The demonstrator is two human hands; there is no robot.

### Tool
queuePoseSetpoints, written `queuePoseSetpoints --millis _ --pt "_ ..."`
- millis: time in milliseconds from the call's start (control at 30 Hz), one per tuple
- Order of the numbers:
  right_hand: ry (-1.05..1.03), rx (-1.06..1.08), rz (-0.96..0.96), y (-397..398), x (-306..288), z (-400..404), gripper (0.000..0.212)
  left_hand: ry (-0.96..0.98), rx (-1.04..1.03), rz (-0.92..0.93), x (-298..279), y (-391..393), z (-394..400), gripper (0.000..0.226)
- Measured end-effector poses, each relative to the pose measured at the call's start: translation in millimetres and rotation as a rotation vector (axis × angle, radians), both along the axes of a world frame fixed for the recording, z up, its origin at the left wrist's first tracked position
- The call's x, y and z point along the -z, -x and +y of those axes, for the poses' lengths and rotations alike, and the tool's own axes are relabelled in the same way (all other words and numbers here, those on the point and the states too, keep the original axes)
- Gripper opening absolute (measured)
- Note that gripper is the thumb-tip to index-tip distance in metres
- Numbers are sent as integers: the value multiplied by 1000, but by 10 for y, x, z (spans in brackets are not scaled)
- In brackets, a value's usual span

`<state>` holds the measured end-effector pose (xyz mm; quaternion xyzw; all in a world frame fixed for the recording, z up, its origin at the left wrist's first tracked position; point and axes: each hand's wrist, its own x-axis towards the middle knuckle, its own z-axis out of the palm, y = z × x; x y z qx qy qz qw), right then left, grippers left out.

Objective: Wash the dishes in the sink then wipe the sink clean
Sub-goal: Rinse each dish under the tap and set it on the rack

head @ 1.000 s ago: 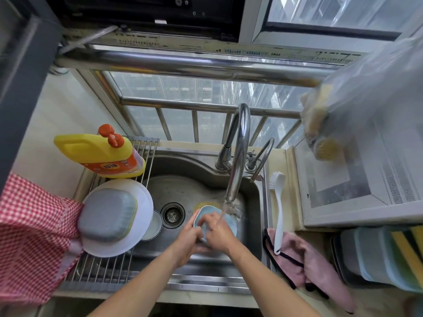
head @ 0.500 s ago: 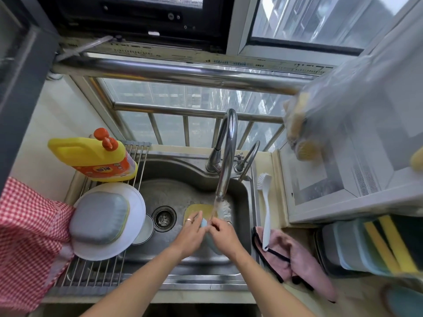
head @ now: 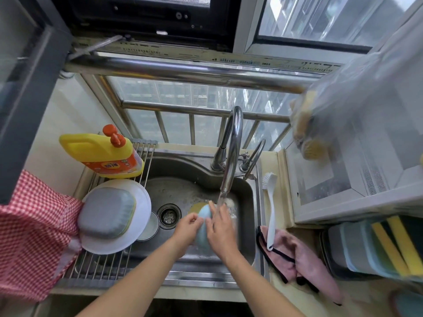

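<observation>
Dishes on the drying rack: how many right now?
3: a white plate on the rack, a grey dish upside down on it, and a small dish tucked under the plate's edge. More may be hidden.

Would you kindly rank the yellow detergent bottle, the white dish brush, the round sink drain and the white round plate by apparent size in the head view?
Largest to smallest as seen:
1. White round plate
2. Yellow detergent bottle
3. White dish brush, long but thin
4. Round sink drain
The plate and bottle look close; the plate covers somewhat more.
</observation>
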<state>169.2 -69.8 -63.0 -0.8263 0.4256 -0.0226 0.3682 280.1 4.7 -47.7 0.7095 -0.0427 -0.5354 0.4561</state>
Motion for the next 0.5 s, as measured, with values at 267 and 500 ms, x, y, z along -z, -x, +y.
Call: queuePoseSetpoints --millis 267,500 --pt "-51 -123 34 50 44 205 51 -72 -166 247 -109 98 52 21" --pt "-310 131 54 -30 117 -165 60 -25 -130 220 -161 139 68 16"
